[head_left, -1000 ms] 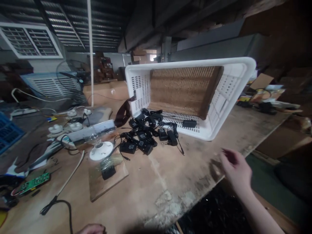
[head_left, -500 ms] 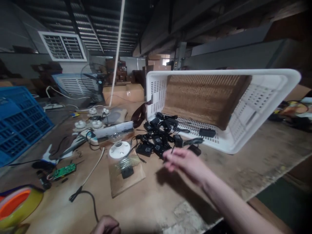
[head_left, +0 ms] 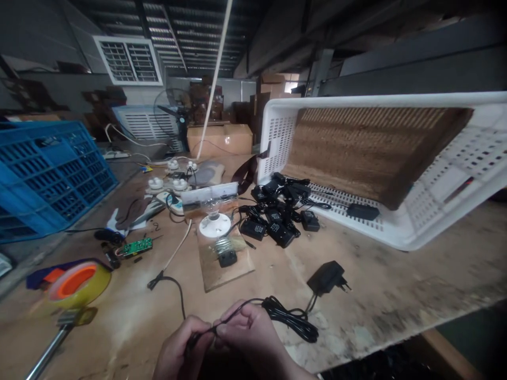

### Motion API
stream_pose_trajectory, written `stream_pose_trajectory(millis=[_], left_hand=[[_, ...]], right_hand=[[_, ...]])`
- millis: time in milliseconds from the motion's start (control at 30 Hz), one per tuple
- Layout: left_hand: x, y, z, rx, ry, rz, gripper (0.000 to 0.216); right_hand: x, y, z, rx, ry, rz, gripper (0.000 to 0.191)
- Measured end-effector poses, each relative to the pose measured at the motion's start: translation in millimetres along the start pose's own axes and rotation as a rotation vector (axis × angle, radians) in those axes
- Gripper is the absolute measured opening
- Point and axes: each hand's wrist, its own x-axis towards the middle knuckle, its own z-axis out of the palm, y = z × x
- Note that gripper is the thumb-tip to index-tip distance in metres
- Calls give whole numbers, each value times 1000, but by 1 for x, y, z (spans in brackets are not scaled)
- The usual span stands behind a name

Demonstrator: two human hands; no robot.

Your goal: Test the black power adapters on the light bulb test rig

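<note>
At the bottom centre my left hand and my right hand meet, both closed on thin black cable. From my right hand the power adapter cable runs into a tied coil. The coil leads to a black power adapter lying on the table with its two pins pointing right. Another black cord rises from my left hand to a joint with a white wire. Fingers hide the cable ends, so I cannot tell whether they are joined.
Several black adapters lie heaped before a tipped white crate. A bulb holder sits on a wooden board. To the left are yellow tape, a hammer-like metal tool, a green circuit board and a blue crate.
My right hand has come back from the adapter heap to my left hand, bringing cable. One adapter with coiled cable now lies at the near right. The view has shifted, showing more on the left.
</note>
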Motion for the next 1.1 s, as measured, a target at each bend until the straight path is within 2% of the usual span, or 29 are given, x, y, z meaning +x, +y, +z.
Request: stream_pose_trajectory(millis=[100,167,233,267,300,367,400,467,500,567,633,700,767,833,967,1100], left_hand=[[0,7,2,63,31,84,29],[-3,12,3,94,47,162,24],[-7,16,3,120,38,200,24],[-8,18,3,132,23,197,27],[-9,20,3,143,10,189,29],[-9,22,3,159,-4,192,32],[-8,23,3,167,-10,196,34],[-5,27,5,189,-14,209,38],[-4,28,6,203,-14,215,40],[-1,32,8,231,-3,233,41],[1,34,9,255,12,255,41],[1,33,9,283,19,262,42],[0,29,9,319,6,250,41],[0,23,10,346,13,243,39],[1,17,13,367,67,259,37],[2,25,11,319,76,195,37]], right_hand=[[-26,-24,-20,-466,-36,-47,23],[-45,-56,-52,-887,32,-171,25],[-56,-93,-94,-1139,430,-307,38],[-57,-110,-115,-1235,646,-297,48],[-55,-123,-134,-1312,767,-241,52],[-46,-135,-158,-1392,813,-151,49],[-40,-134,-162,-1390,770,-148,45],[-29,-118,-153,-1257,620,-219,41],[-24,-108,-141,-1114,526,-265,43],[-15,-87,-108,-712,340,-312,47],[-5,-73,-74,-323,185,-279,48],[8,-65,-46,-77,81,-247,48],[22,-60,-30,13,33,-249,48],[35,-54,-24,26,31,-286,49],[43,-45,-28,4,51,-299,49],[35,-47,-31,43,48,-299,45]])
